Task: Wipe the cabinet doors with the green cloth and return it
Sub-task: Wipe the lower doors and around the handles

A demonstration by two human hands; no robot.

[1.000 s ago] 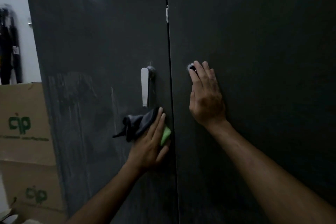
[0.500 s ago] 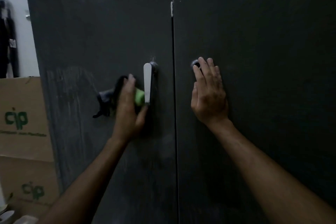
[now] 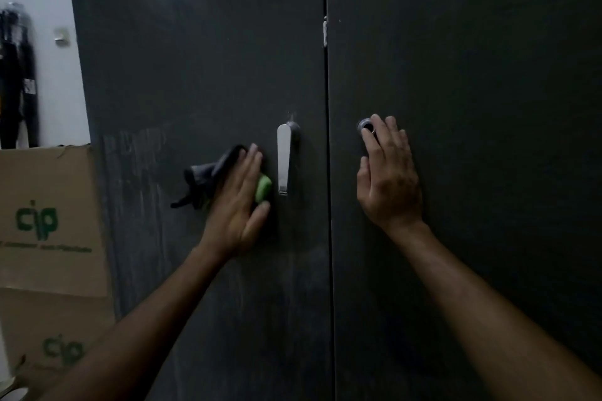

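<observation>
The left hand (image 3: 239,205) is laid flat, fingers straight and close together, pressing the green cloth (image 3: 262,188) against the left cabinet door (image 3: 195,75), just left of the silver handle (image 3: 284,158). Only a small green patch is seen by the thumb; the dark bunch (image 3: 208,179) sticking out at the fingertips is prob. more of the same cloth, but the light is too poor to be sure. The right hand (image 3: 389,179) is spread flat on the right door (image 3: 472,75), w/ the forefinger tip at the round lock (image 3: 365,126). Bare door is seen above and below both hands. Cardboard boxes (image 3: 45,221) are stacked against the cabinet's left edge.
</observation>
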